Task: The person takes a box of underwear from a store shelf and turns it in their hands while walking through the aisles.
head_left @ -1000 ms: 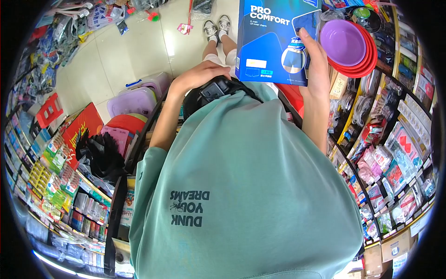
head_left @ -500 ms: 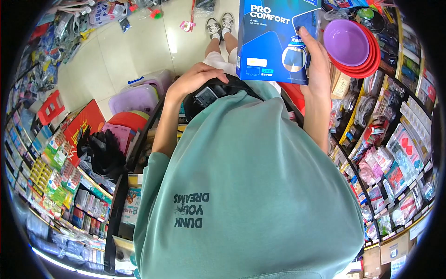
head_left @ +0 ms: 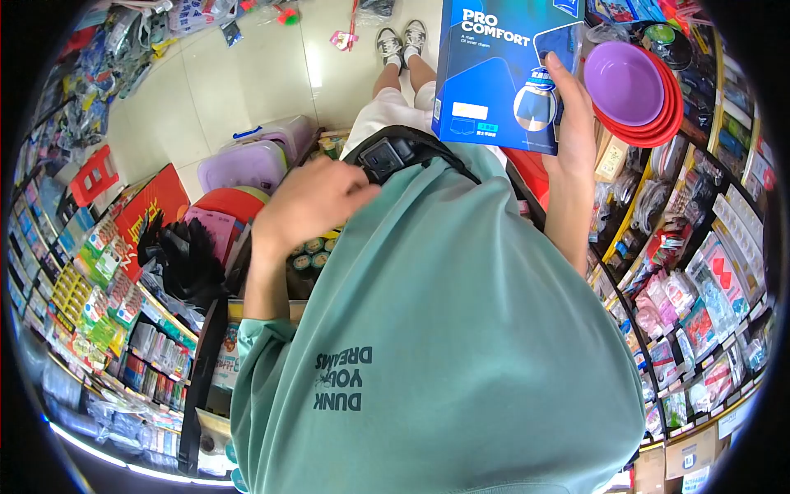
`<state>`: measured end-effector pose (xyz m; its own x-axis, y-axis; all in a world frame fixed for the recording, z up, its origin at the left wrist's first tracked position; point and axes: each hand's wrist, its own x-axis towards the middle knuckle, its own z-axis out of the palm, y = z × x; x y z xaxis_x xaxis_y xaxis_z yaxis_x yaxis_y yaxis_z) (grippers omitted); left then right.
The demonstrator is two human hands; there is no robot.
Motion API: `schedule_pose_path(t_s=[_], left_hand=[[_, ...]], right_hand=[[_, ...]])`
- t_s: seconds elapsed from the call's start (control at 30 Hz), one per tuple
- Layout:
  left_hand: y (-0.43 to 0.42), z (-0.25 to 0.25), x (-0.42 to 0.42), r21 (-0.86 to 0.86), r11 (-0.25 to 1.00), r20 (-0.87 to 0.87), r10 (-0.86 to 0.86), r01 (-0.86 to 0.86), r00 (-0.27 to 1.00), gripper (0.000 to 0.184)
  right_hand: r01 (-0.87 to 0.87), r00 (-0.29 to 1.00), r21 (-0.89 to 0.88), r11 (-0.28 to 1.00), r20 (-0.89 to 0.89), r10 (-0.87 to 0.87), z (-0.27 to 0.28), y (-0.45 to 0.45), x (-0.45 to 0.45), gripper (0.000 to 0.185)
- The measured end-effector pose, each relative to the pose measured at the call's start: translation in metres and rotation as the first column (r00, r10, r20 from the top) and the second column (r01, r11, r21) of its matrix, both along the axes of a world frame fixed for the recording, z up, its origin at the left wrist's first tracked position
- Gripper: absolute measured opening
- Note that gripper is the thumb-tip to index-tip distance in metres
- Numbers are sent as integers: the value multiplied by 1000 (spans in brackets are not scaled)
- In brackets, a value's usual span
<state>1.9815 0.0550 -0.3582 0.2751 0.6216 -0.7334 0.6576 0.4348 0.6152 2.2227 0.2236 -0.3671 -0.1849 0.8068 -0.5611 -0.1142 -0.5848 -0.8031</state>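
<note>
My right hand (head_left: 573, 123) holds a blue "PRO COMFORT" box (head_left: 494, 78) by its right side, thumb on the front and the other fingers hidden behind it. Lower and to the left, my left hand (head_left: 317, 202) hovers beside my green shirt, slightly blurred, its fingers loosely bent and apart with nothing seen between them. A black bag (head_left: 444, 148) lies across my waist, and a small black camera-like device (head_left: 387, 156) rests on it, just beyond my left fingertips.
Purple and red basins (head_left: 624, 84) are stacked right of the box. Lidded purple tubs (head_left: 243, 173), a red stool (head_left: 95, 174) and black feather-like items (head_left: 185, 259) are on the left. Packed shelves (head_left: 691, 280) curve along the right. Tiled floor (head_left: 247, 74) lies ahead.
My left hand has come off the black bag and moved down and left. The box, still in my right hand, appears slightly further right, as do the feet and basins.
</note>
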Motion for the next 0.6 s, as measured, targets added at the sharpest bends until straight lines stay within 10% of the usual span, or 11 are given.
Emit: schedule_pose_path(t_s=[0.1, 0.6], left_hand=[[-17, 4, 22, 75, 964, -252, -231, 257, 940, 27], [-15, 26, 1, -26, 955, 56, -294, 295, 954, 12]], right_hand=[[-5, 1000, 1, 1000, -12, 5, -1, 1, 1, 41], [-4, 1000, -4, 1000, 12, 4, 4, -1, 2, 43]])
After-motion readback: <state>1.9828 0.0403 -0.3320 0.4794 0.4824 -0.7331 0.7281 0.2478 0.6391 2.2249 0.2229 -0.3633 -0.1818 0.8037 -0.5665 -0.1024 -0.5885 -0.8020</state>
